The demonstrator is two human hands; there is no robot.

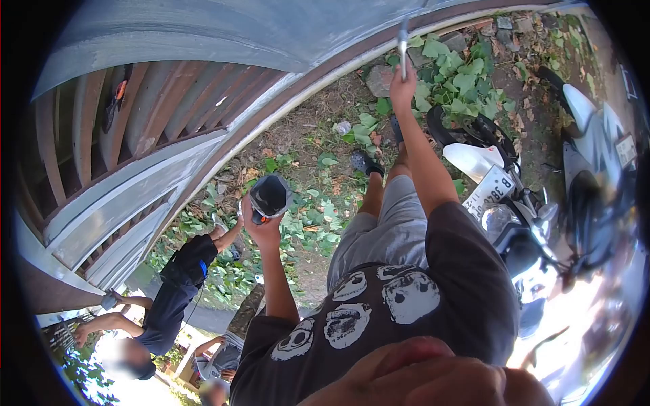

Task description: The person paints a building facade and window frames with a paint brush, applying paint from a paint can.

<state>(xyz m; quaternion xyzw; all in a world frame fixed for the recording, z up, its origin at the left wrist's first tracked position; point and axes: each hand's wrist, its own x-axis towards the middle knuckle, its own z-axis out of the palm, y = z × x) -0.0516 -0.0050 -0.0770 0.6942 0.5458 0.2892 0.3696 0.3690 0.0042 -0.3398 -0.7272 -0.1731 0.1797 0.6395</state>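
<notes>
My left hand point(263, 231) is wrapped round a cup-like container point(271, 196) with a dark inside and a greyish rim. A small orange patch shows near my fingers. Raised higher and to the right, my right hand point(403, 84) grips a slim tool with a pale handle point(403, 49). Its thin upper end reaches up to a blue-grey panel point(223, 34) overhead, which has streaky marks on its surface. I cannot tell what kind of head the tool has.
Brown slats point(156, 108) sit below the panel at left. Motorcycles point(501, 183) stand close on my right. Leafy plants point(467, 74) and bricks point(381, 81) lie on the ground ahead. A person in dark clothes point(169, 304) works at left with raised arms; another person point(220, 358) is farther back.
</notes>
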